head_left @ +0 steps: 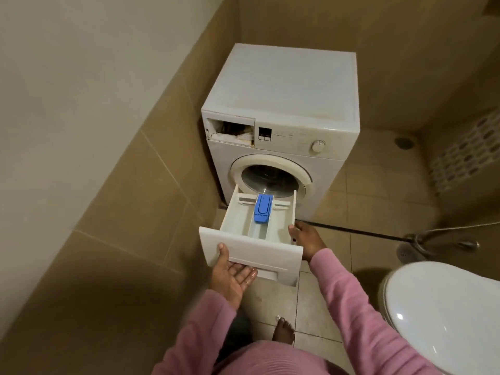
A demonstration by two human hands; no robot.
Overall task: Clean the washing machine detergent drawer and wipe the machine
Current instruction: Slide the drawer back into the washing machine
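Obs.: the white plastic detergent drawer (251, 247) is fully out of the white front-loading washing machine (284, 104) and held in the air in front of the door, well apart from the open drawer slot (230, 129) at the machine's top left corner. Slot interior looks dark and soiled.

Left hand (232, 274): palm up under the front panel, thumb pressed on the panel face, fingers fairly straight in the handle recess, so the panel's lower edge is pinched between them. Right hand (305, 236): thumb on the rim of the drawer's right wall; fingers are hidden behind the wall, so I cannot tell their shape, but the wall appears pinched.

Blue plastic siphon insert (262, 209) sits in the middle compartment toward the rear.

Risks, as I judge them:
- The drawer tilts slightly, its rear end higher. Any residue water could run forward over the panel onto my left palm and loosen that grip.
- The insert may be only clipped in; tipping the drawer could drop it on the beige tiled floor (378, 201).
- My bare foot (282, 330) is just below the drawer, so a slip lands there.
- White toilet lid (443, 320) is close on the right; swinging round could knock the drawer against it.
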